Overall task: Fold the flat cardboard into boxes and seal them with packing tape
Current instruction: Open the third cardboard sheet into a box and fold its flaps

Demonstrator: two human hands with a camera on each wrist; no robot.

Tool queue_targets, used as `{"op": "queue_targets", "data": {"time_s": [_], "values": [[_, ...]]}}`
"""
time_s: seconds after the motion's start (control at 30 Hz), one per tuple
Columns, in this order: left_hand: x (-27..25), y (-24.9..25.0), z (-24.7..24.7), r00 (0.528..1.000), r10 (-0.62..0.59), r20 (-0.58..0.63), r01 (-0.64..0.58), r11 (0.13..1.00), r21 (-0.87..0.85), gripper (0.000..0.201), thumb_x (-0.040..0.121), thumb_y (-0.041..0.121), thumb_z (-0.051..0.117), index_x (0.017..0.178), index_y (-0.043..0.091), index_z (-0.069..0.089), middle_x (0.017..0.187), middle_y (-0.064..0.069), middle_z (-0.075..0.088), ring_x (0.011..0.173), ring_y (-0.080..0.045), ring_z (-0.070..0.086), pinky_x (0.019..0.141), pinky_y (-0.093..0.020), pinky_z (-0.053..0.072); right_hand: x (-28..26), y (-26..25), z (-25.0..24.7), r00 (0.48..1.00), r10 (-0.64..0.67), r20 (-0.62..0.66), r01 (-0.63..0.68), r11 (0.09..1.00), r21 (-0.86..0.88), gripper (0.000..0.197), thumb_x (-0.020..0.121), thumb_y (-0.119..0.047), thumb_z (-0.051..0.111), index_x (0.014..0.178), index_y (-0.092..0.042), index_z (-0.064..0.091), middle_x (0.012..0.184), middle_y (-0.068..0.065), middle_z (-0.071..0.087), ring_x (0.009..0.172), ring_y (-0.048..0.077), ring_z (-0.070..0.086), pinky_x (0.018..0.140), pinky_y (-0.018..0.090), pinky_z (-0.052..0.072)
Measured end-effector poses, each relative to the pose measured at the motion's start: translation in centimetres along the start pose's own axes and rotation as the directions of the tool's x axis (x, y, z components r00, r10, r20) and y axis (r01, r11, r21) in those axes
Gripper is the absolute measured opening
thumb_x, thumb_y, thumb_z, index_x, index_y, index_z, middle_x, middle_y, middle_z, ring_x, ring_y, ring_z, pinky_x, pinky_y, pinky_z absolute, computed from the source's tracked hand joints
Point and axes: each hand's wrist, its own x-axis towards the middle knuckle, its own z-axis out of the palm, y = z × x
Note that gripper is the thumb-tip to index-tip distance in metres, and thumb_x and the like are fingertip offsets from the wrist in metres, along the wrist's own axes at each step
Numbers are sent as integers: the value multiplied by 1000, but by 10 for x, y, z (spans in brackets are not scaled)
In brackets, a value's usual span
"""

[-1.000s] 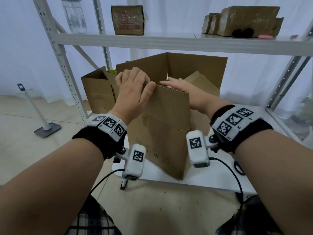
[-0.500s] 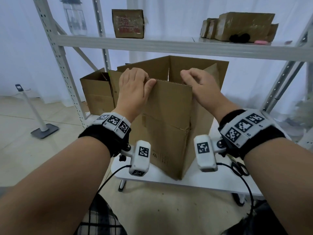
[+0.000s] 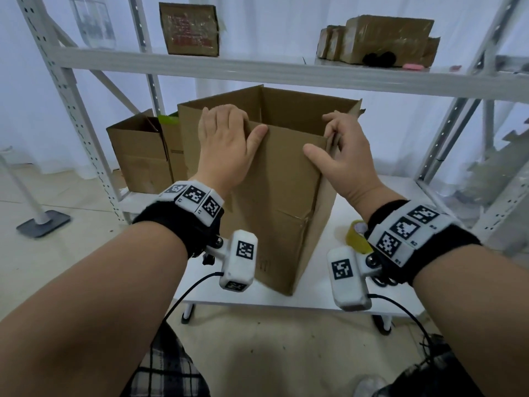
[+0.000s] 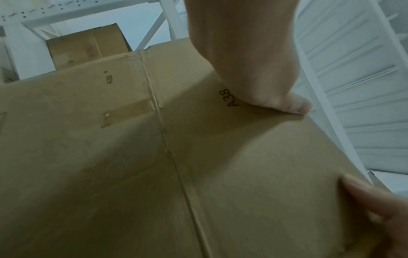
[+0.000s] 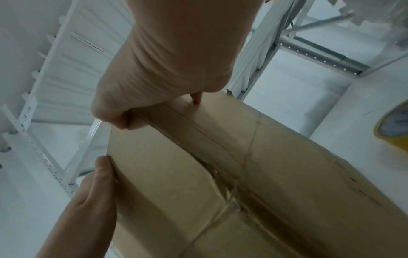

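Note:
A brown cardboard box [image 3: 280, 196] stands upright on the white table [image 3: 400, 196] with its top open and its flaps up. My left hand [image 3: 229, 138] grips the near top edge at the left, fingers hooked inside and thumb on the outer face. My right hand [image 3: 340, 156] holds the near right corner, thumb pressed on the front panel and fingers curled over the rim. In the left wrist view the box face [image 4: 154, 157] shows the print "A38". A roll of yellowish packing tape [image 3: 357, 236] lies on the table right of the box, and its edge shows in the right wrist view [image 5: 393, 125].
A second open cardboard box [image 3: 140, 156] sits behind on the left. The metal rack's shelf [image 3: 257, 70] runs just above the box and carries wrapped parcels [image 3: 386, 38]. Black scissor handles [image 3: 383, 282] peek out under my right wrist. A stand base [image 3: 43, 224] rests on the floor at the left.
The box has gone from skewed to squared open. My right hand came out from inside it and took hold of the near right corner. My left hand kept its grip.

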Motion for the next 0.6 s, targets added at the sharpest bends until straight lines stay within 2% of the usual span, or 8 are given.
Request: {"op": "queue_targets", "data": {"time_s": [0.07,0.13,0.2,0.27,0.4,0.47,0.53,0.6], "values": [[-2,2,-6,999,2,-37,0,999,38,57,93,57,20,104,9,49,113,-11,46,112,-29,38,109,-41,14,-2,-2,3,999,38,-4,-38,998,59,30,74,-38,58,81,-12,43,102,15,59,108,-9,47,99,32,43],[-1,5,-10,997,46,-57,-41,994,97,57,93,59,22,100,11,52,109,-10,47,107,-29,39,101,-38,16,1,-1,3,995,101,-24,-99,991,85,20,78,-32,56,79,-17,44,105,4,59,109,-4,50,93,21,45],[0,6,-13,993,106,-53,-97,985,146,54,94,58,25,101,13,55,107,-8,51,104,-27,42,97,-36,19,5,5,1,987,143,-78,-137,988,73,15,86,-24,55,79,-14,47,103,8,61,100,5,54,83,14,45],[2,-1,-15,995,97,-11,-93,980,177,49,96,56,30,107,16,57,110,-5,52,107,-25,43,99,-37,21,9,15,-1,970,186,-154,-182,982,41,15,92,-18,54,81,-8,51,100,13,63,88,11,54,77,13,42],[-5,-35,-16,992,-69,102,39,960,277,55,94,61,37,128,20,50,127,-7,51,124,-28,39,109,-45,15,11,28,-4,932,279,-230,-306,948,-89,9,95,-20,54,88,-13,53,87,0,58,80,13,50,69,13,42],[-12,-43,-17,976,-124,178,72,960,271,62,93,60,39,140,19,40,143,-10,40,137,-28,28,115,-46,10,14,24,-4,930,287,-228,-320,939,-124,7,95,-14,53,101,-13,56,87,-4,57,80,13,53,76,27,48],[-17,-35,-16,952,-114,284,44,970,241,68,96,57,38,150,20,25,158,-9,16,147,-26,7,118,-46,5,17,16,0,941,284,-186,-314,936,-160,27,94,-7,50,120,-13,50,80,-6,55,74,15,55,73,31,49],[-21,-19,-9,894,29,448,-132,971,202,74,93,64,32,154,25,13,162,-6,2,148,-24,-1,119,-46,3,18,8,9,951,276,-137,-298,938,-177,44,92,-3,50,133,-17,41,71,-6,51,67,14,54,68,29,48]]}}
